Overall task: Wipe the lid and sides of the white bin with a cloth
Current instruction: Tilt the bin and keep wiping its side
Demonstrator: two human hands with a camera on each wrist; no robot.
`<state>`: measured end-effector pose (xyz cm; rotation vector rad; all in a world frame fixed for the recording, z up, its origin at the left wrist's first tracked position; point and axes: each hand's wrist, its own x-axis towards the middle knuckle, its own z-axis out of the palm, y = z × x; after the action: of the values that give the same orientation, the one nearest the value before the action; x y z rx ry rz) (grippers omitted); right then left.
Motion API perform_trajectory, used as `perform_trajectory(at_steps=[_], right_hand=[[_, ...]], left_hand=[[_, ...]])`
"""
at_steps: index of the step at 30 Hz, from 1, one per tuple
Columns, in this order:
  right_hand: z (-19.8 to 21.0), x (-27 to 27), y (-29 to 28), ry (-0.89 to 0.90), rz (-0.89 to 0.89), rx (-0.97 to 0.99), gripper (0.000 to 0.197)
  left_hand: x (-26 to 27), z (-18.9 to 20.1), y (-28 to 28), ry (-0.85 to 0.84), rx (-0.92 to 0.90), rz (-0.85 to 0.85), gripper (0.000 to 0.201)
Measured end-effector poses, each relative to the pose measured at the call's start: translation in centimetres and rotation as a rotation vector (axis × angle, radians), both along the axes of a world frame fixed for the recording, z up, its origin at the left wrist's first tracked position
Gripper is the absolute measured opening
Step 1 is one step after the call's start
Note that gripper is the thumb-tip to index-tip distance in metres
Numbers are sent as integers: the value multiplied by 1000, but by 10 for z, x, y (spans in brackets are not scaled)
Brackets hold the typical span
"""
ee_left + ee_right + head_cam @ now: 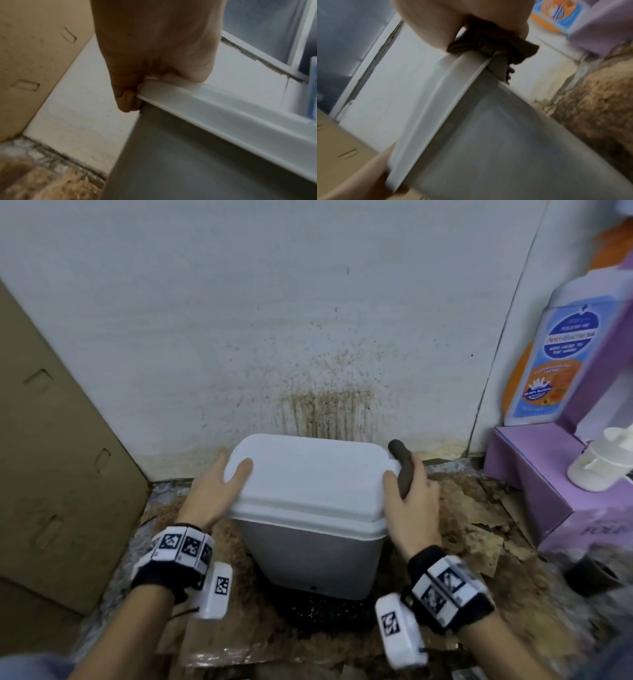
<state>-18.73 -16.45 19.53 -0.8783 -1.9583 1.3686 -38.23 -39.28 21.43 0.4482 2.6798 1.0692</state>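
The white bin (318, 556) stands on the floor against a stained wall, its white lid (308, 477) on top. My left hand (219, 484) grips the lid's left edge, thumb on top and fingers curled under the rim (130, 100). My right hand (411, 487) grips the lid's right edge with a dark brown cloth (402, 467) bunched between palm and lid. In the right wrist view the cloth (493, 42) is pressed against the lid rim (457, 94). The bin's grey side (188, 162) fills the left wrist view.
A cardboard sheet (51, 457) leans at the left. At the right stands a purple box (548, 484) with a white pump bottle (599, 463) and a tall soap carton (561, 347). The floor (479, 542) is littered with torn brown cardboard.
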Motion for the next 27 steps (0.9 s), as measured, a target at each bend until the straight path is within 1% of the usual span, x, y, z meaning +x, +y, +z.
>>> perform_trajectory(at_steps=[3,5,9,14,16,19,22,24,27], right_hand=[[-9,8,-32,-20,1,-74,57],[-12,10,-37,-6,-5,-85,56],[-11,11,-22,-13,-36,-84,49],[-16,5,-4,-27,-2,-60,48],[-18,1,3,-37,9,-39,48],[-18,-4,16,-73,10,-18,50],[-11,-6,29,-102,-20,36,47],[-6,-8,35,-120,-19,67,44],[1,-17,40,-129,79,116,47]], left_hand=[[-15,5,-3,-30,12,21,84],[-18,4,-3,-33,28,42,84],[-14,-7,-1,-24,77,99,81],[2,-18,-3,1,122,248,79],[16,-19,-1,10,135,303,84],[42,-20,4,27,115,398,100],[62,-21,7,49,105,368,109],[69,-22,10,4,124,364,111],[76,-25,14,-91,194,392,112]])
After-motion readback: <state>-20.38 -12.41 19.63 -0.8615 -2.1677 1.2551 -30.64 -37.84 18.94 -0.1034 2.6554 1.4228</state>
